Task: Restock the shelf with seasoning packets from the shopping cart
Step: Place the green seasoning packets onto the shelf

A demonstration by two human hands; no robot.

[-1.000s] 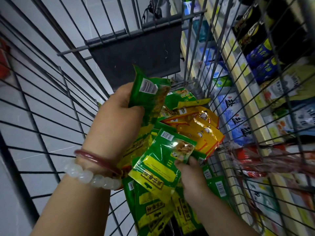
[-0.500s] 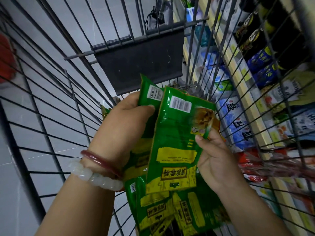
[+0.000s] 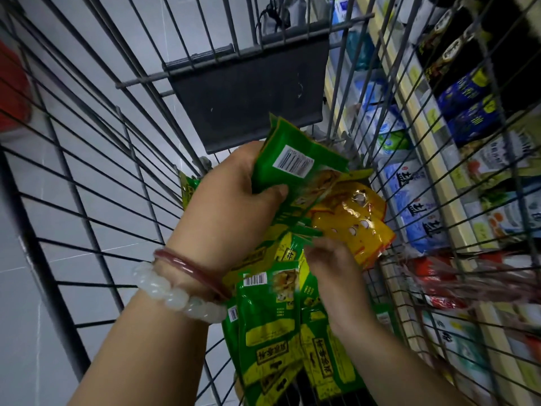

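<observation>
Left hand grip: left hand (image 3: 234, 197) clamps a fanned stack of green seasoning packets (image 3: 288, 162), thumb across the front face, fingers hidden behind; tight hold, no slack.
Held stack: raised above the cart load, tilted, barcode label facing the camera; top corner lies over the dark seat flap (image 3: 248, 104).
Right hand grip: right hand (image 3: 333, 268) reaches down into the pile, back of hand up, fingers curled toward the packets; fingertips blurred and partly hidden, so cannot tell whether it pinches a packet or just touches.
Thing vs grip: yellow packet (image 3: 355, 221) lies just past the right hand's fingers, under and right of the held green stack, touching it at the lower edge.
Loose stock: more green packets (image 3: 269, 332) heaped in the cart bottom betw. the two forearms, printed faces up, overlapping.
Cart: wire shopping cart (image 3: 96, 177) surrounds both hands; the pile sits toward its right side wall.
Shelf: store shelf (image 3: 421, 159) seen thru the right-side wires, just beside the cart; blue-white salt bags (image 3: 415, 197) on a lower level, dark packs (image 3: 465, 92) higher up.
Wrist: white bead bracelet (image 3: 172, 297) and reddish bangle (image 3: 193, 268) on the left wrist.
Floor: pale tile (image 3: 32, 288) visible thru the left wires.
</observation>
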